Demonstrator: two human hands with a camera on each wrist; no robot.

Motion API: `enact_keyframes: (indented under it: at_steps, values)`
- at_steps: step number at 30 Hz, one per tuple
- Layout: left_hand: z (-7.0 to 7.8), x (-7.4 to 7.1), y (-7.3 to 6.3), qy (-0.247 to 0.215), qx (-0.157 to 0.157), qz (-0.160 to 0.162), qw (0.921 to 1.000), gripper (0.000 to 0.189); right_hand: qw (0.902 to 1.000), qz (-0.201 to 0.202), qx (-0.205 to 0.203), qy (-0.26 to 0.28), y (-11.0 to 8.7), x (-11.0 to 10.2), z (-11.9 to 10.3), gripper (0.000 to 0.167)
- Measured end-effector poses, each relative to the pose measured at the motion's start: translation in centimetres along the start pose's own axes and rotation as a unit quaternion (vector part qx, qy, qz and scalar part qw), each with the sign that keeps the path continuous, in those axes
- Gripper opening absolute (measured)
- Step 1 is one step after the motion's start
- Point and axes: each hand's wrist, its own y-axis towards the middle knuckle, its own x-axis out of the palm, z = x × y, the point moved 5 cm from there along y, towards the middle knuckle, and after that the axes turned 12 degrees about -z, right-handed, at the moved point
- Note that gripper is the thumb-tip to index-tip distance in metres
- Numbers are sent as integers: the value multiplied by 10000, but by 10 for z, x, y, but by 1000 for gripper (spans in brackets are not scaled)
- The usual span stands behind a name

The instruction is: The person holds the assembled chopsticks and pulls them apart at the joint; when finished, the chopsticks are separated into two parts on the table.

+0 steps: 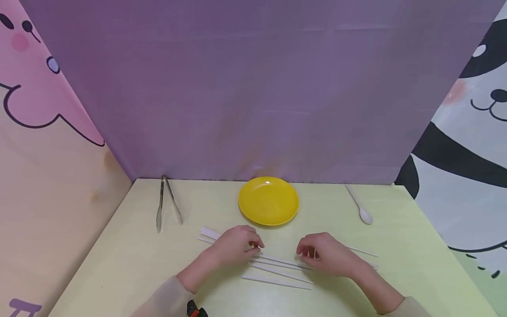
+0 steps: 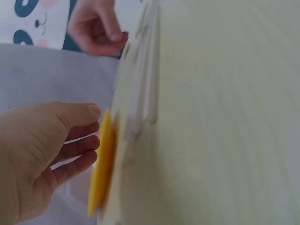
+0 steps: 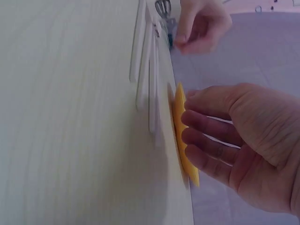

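Observation:
Several pale, slender chopsticks [image 1: 276, 282] lie spread on the table in the head view, partly hidden beneath both hands. My left hand [image 1: 236, 245] hovers over their left part, fingers loosely bent and nothing held. On the other side, my right hand [image 1: 329, 254] is also above the chopsticks, empty, its fingers relaxed. Chopstick ends [image 1: 363, 252] show past the right hand, and others [image 1: 208, 233] past the left. Both wrist views show a gap between the thumb and fingers of each hand, with the chopsticks [image 2: 151, 70] lying on the tabletop beyond.
A yellow plate [image 1: 269, 201] sits at the back middle of the table, just beyond the hands. Metal tongs [image 1: 161, 204] lie at the back left, and a pale spoon [image 1: 363, 213] at the back right. A purple backdrop [image 1: 269, 88] rises behind the table.

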Motion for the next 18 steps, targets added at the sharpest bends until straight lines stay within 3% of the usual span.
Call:
enact_keyframes:
  at_steps: [6, 18]
  values:
    - [6, 20, 13, 84, -164, -557, 9983, 12, 9997, -235, 72, -69, 15, 17, -6, 12]
    - [8, 27, 16, -83, -310, -723, 9969, 6, 9995, -248, 146, 120, 22, 27, -3, 19]
